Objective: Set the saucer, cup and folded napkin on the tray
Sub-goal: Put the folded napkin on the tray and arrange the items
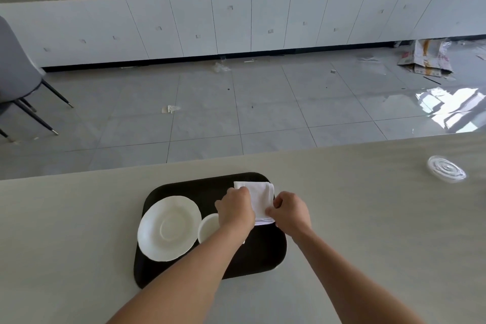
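Observation:
A black tray [184, 188] lies on the pale table. On its left part sits a white saucer [168, 230]. A white cup [207, 227] stands beside the saucer, partly hidden by my left forearm. A folded white napkin [261, 197] lies on the tray's far right part. My left hand [235, 209] presses on the napkin's left side with fingers curled over it. My right hand [290, 212] pinches the napkin's near right corner.
A clear plastic lid [446, 168] lies on the table at the far right. The table's far edge runs just beyond the tray. A grey chair [18, 73] stands on the floor at the left. White cabinets line the back.

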A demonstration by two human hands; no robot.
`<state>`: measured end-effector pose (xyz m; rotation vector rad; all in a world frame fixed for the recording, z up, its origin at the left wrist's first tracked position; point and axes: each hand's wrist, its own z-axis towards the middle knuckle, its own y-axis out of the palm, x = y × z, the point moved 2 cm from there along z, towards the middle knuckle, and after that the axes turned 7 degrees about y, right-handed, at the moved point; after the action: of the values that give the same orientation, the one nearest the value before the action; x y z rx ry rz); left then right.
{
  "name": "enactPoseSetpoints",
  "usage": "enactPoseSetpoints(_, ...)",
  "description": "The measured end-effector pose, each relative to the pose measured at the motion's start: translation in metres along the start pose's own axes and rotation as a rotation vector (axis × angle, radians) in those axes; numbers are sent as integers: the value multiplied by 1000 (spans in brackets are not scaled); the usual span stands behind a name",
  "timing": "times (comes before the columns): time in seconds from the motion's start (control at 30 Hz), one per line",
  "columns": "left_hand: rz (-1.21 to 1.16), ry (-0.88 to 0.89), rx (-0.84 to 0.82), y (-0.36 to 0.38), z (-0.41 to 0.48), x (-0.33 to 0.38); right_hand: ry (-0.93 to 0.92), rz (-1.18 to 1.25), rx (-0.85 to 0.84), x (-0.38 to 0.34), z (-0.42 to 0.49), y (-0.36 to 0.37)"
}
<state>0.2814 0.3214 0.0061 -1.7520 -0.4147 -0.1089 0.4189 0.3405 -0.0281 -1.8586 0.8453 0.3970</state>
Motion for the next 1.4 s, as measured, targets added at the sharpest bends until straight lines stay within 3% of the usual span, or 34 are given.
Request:
enactPoseSetpoints(0.2,120,-36,-86,11,3,-5,-23,-120,45,5,-3,6)
enactPoseSetpoints(0.5,431,60,-199,13,9,-6,-37,-311,26,6,-4,8)
enactPoseSetpoints(0.63,388,95,-112,12,8,-9,-97,-315,83,6,-10,9)
enactPoseSetpoints(0.93,76,183,284,-20,-13,-53,-255,-216,191,6,-28,6)
enactPoseSetpoints(1.13,-20,32,338,-38,-48,-132,-290,-133,188,-23,-37,7)
enactPoseSetpoints(1.4,-55,-199,414,-18,-94,-239,-337,-137,47,-84,-42,33)
